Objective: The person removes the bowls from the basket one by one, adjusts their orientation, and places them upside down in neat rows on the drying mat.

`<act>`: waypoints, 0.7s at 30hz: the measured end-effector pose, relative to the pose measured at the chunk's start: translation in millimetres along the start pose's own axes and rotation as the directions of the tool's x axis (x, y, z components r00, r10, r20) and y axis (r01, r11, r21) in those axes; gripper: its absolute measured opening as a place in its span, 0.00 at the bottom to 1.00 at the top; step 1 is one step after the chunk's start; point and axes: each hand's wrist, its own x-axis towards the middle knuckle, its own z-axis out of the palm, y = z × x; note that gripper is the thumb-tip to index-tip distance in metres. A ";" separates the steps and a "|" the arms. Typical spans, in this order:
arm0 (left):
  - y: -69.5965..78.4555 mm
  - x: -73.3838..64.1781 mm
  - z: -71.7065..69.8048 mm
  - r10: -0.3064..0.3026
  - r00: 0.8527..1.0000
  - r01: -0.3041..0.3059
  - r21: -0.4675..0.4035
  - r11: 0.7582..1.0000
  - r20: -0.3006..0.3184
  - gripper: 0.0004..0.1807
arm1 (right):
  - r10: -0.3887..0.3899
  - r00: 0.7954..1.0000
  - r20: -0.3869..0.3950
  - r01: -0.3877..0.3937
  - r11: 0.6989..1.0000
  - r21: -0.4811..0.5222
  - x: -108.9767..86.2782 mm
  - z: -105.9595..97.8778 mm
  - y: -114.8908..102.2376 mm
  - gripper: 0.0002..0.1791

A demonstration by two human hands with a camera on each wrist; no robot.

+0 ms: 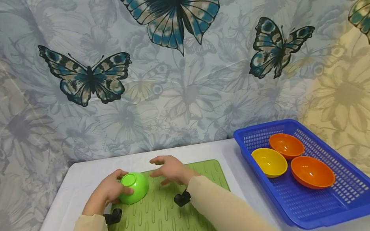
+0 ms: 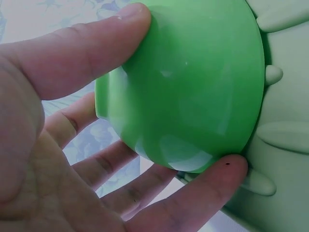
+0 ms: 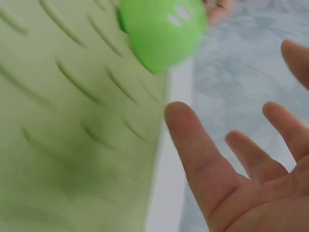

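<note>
A small green bowl (image 1: 140,191) lies upside down, foot upward, near the back left of the ribbed green mat (image 1: 158,227). Around its side, my left hand (image 1: 110,187) holds it. In the left wrist view the thumb presses one side of the bowl (image 2: 193,82), while the fingers reach round the other, close to the rim on the mat. To the right of the bowl, my right hand (image 1: 172,170) hovers over the mat with spread fingers and holds nothing. The right wrist view shows a gap between its fingers (image 3: 186,133) and the bowl.
A blue perforated basket (image 1: 328,211) stands at the right of the white table (image 1: 230,164). Inside it are a yellow bowl (image 1: 270,162) and two orange bowls, one farther back (image 1: 286,146) and one nearer (image 1: 312,172). Behind the table hangs a butterfly-patterned cloth (image 1: 183,103).
</note>
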 end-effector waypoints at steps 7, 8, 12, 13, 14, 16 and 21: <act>-5.8 1.4 3.8 0.002 1.000 -0.002 -0.027 1.000 0.005 0.39 | 0.014 0.996 0.094 -0.013 1.000 -0.013 -35.9 -70.6 -38.9 0.33; -5.7 1.7 4.7 -0.002 1.000 0.003 -0.031 1.000 0.006 0.39 | 0.010 0.995 0.095 -0.009 1.000 -0.011 -43.0 -81.0 -42.2 0.34; -5.3 3.4 5.4 -0.015 1.000 0.015 -0.025 1.000 0.000 0.39 | -0.011 0.996 0.084 0.010 1.000 0.015 -75.2 -117.9 -54.3 0.37; -5.1 3.5 4.9 -0.015 1.000 0.015 -0.019 1.000 -0.002 0.39 | -0.016 0.997 0.080 0.015 1.000 0.016 -83.3 -126.0 -56.6 0.38; -4.4 3.2 4.3 -0.016 1.000 0.016 -0.016 1.000 -0.007 0.39 | -0.021 0.997 0.076 0.019 0.999 0.026 -91.6 -134.1 -58.6 0.38; -3.6 3.0 3.1 -0.015 1.000 0.015 -0.010 1.000 -0.010 0.39 | -0.035 0.997 0.063 0.032 0.998 0.047 -110.3 -150.1 -61.8 0.38; -1.6 2.6 0.4 -0.013 1.000 0.013 0.015 1.000 -0.009 0.38 | -0.068 0.997 0.033 0.063 0.990 0.127 -163.7 -183.7 -62.3 0.34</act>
